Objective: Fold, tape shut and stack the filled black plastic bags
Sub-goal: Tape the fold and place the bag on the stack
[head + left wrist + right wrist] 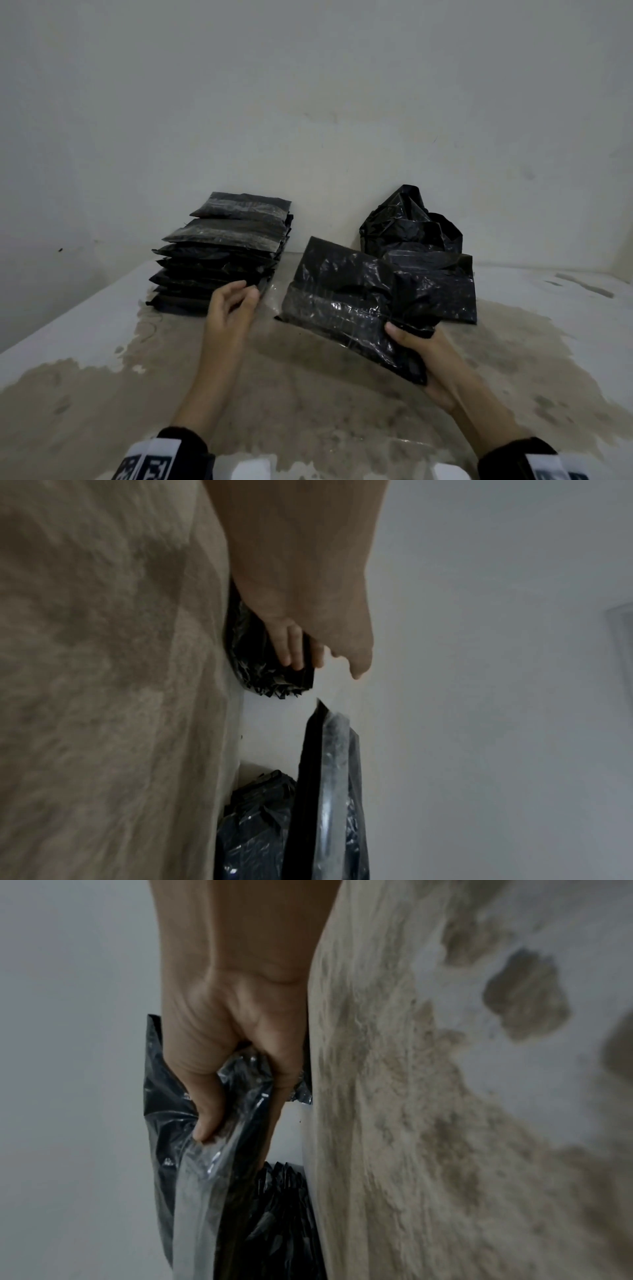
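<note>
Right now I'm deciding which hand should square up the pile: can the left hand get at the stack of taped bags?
Probably yes. The left hand is open at the near right corner of the stack of taped bags, with nothing between them. The right hand grips the loose bag.

We see glossy, crinkled black plastic on the bag (359, 301). Left of it, the stack (219, 260) shows shiny plastic. Under both, the table (308, 394) looks matt, rough and blotchy.
</note>
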